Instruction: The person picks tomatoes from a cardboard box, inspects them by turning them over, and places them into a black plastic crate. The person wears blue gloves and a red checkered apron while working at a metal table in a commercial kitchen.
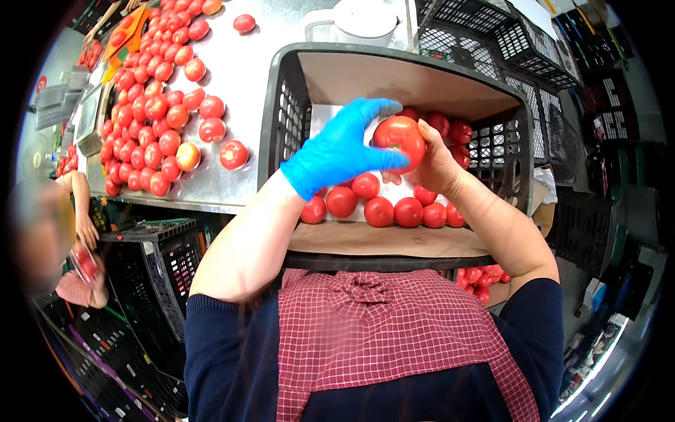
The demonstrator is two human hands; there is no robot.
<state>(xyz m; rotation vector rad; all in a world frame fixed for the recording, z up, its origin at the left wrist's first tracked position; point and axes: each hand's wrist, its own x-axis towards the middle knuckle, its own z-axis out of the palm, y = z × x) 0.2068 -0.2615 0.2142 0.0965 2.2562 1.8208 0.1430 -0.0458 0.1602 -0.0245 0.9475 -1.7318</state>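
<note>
A black plastic crate lined with brown cardboard stands before me. Over it, my left hand, in a blue glove, and my bare right hand hold a large red tomato between them. The glove's thumb lies across the tomato's lower side, and the right fingers wrap its right side. Inside the crate, red tomatoes lie along the near side, and more tomatoes sit at the far right. My hands hide part of the crate's floor.
Many loose tomatoes cover the left of a metal table. A white plastic jug stands beyond the crate. Empty black crates are at the upper right, another black crate at lower left. A co-worker's hand shows at far left.
</note>
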